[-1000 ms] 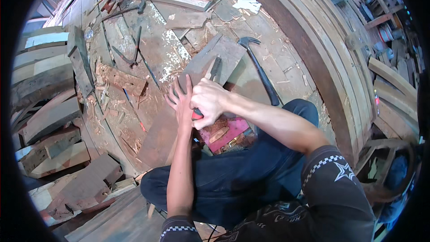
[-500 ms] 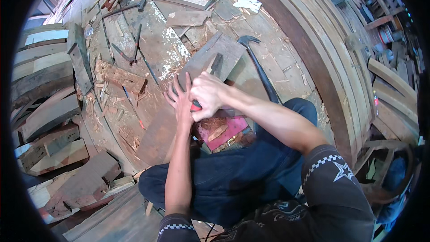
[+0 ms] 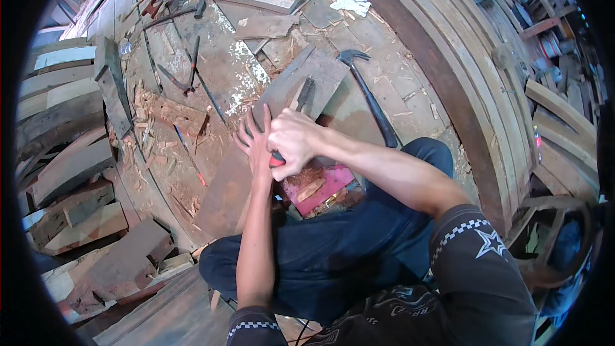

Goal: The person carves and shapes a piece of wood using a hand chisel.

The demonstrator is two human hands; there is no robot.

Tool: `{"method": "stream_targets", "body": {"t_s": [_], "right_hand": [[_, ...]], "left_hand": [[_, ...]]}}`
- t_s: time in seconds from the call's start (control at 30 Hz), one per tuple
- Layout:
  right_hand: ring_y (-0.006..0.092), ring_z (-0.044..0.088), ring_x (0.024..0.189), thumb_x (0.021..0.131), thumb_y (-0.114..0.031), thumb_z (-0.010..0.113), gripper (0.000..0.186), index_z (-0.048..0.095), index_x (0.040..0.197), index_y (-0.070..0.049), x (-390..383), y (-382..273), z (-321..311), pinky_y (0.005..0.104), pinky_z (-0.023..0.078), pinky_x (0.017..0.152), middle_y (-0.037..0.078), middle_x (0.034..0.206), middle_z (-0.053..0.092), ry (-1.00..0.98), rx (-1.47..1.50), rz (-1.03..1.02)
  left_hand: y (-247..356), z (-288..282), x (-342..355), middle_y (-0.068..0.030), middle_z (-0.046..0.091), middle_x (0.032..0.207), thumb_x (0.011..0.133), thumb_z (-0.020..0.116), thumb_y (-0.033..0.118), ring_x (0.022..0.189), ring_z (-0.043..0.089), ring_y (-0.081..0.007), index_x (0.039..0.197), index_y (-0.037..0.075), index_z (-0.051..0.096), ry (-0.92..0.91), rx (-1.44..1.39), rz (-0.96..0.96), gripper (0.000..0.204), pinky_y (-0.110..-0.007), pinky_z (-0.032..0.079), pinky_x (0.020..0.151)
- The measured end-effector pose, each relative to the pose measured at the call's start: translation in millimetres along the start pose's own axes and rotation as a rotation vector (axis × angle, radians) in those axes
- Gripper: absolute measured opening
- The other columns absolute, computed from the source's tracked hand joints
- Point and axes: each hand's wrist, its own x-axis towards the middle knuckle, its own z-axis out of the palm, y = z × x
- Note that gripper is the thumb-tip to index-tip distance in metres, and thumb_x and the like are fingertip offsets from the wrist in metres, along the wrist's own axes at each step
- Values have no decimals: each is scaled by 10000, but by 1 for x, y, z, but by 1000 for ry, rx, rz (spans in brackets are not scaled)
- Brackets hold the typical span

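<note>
A long brown wooden board [image 3: 224, 186] lies slantwise in front of me across my lap area. My left hand [image 3: 257, 141] rests on it with the fingers spread. Beside it, my right hand [image 3: 295, 138] is closed in a fist around a red-handled tool [image 3: 277, 159]; the red butt shows below the fist. Past the knuckles, a dark narrow strip [image 3: 307, 95] lies over the board beside a pale wood edge; whether it belongs to the tool I cannot tell. To the right of the board lies a claw hammer [image 3: 371, 93] with a dark handle.
Pincers [image 3: 188, 84] and another hammer [image 3: 186, 14] lie on the plank floor among shavings. A chunk of rough wood [image 3: 170, 112] is nearby. Stacked timber [image 3: 70, 115] lines the left, long beams [image 3: 442, 57] the right. A pink sheet [image 3: 320, 192] with sawdust lies before my legs.
My right fist has shifted very slightly left and down along the board. The left hand stays in place, and the view has tilted a little.
</note>
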Motion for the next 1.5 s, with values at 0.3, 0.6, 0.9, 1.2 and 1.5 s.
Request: {"method": "stream_targets", "body": {"t_s": [0.3,0.6,0.9,1.2,1.5], "right_hand": [[357,539,440,528,-457,674,396,591,486,-72,3,-2,2,433,416,447,151,424,483,35,-10,-61],[345,523,422,554,-453,656,406,583,487,-59,3,17,-2,411,403,445,159,419,472,87,-19,1],[194,473,440,637,-371,640,394,511,558,-7,-4,32,-83,331,350,445,63,476,444,575,447,33],[172,343,415,751,-492,421,561,468,519,17,-42,42,-144,303,255,431,104,457,403,931,1034,123],[91,356,406,840,-336,513,484,508,483,-9,-52,52,-149,269,257,414,11,428,412,1016,1019,48]], "left_hand": [[-13,18,-4,-165,197,1532,782,597,402,1384,190,-411,1520,277,198,55,-14,-37,848,-624,85,1109],[3,-11,-6,-209,199,1522,766,624,378,1369,207,-443,1523,244,189,15,-120,57,883,-635,99,1100],[15,-17,0,-244,212,1504,918,519,426,1350,208,-462,1472,118,328,-13,-124,-46,662,-638,75,1096],[13,-26,0,-271,198,1501,915,555,379,1345,207,-470,1444,111,371,-31,-163,-67,621,-610,78,1112],[30,-35,7,-218,406,1402,892,607,237,1290,315,-411,1303,106,526,113,-244,105,439,-526,198,1096]]}}
